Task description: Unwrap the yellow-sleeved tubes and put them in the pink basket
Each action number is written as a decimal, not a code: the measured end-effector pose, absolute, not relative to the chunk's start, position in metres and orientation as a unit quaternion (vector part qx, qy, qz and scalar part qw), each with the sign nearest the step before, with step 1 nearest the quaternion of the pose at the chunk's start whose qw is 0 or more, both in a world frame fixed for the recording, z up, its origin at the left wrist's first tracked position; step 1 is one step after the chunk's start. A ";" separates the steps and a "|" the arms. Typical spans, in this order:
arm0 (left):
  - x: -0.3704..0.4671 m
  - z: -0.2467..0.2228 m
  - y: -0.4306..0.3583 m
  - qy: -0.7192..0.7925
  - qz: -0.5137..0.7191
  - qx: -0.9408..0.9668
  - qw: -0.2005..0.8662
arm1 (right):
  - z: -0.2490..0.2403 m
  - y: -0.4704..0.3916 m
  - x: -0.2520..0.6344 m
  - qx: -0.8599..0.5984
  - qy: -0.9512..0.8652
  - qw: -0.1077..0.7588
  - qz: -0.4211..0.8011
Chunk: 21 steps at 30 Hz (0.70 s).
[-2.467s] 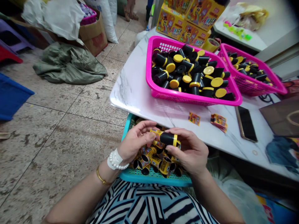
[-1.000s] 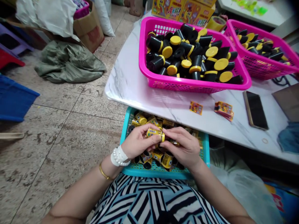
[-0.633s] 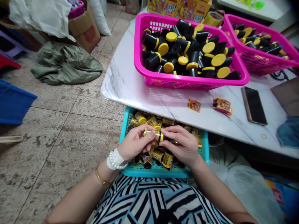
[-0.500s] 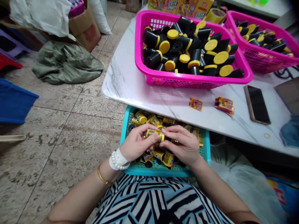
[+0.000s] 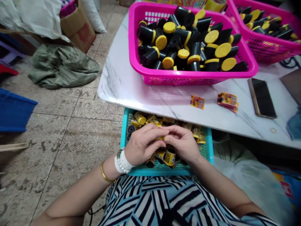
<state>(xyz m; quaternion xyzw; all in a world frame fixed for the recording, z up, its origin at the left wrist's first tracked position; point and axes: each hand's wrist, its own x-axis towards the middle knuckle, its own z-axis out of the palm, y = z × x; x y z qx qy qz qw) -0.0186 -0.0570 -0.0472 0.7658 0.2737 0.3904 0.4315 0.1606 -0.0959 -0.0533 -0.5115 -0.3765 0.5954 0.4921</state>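
Observation:
Above the turquoise basket [image 5: 160,172] my two hands meet fingertip to fingertip. Between them is a small yellow-wrapped canister [image 5: 161,138], mostly covered by fingers. My left hand [image 5: 144,143] is closed round it, with white and gold bracelets at the wrist. From the other side, my right hand [image 5: 184,143] pinches at its end; what those fingertips do exactly is hidden. Below lie several canisters with yellow printed wraps, such as one labelled canister [image 5: 169,158] and a black-ended canister [image 5: 131,129] at the left.
A pink basket [image 5: 195,74] of black canisters with yellow lids stands on the marble-patterned table [image 5: 164,99]; a second pink basket [image 5: 270,51] is behind right. Also on the table are a single label [image 5: 197,102], a stack of labels [image 5: 227,101] and a phone [image 5: 262,98].
My left hand has turned so its back and fingers now cover the canister, whose printed side showed before. My right fingers have drawn in against the left. The view has shifted slightly.

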 end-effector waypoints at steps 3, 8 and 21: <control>-0.020 -0.046 -0.053 0.321 0.370 0.714 0.500 | -0.055 -0.090 0.160 -0.495 -0.351 0.503 0.615; -0.026 -0.034 -0.056 0.407 0.332 0.541 0.657 | -0.055 -0.093 0.164 -0.492 -0.474 0.531 0.502; -0.033 -0.039 -0.064 0.385 0.322 0.671 0.546 | -0.055 -0.105 0.159 -0.471 -0.380 0.500 0.619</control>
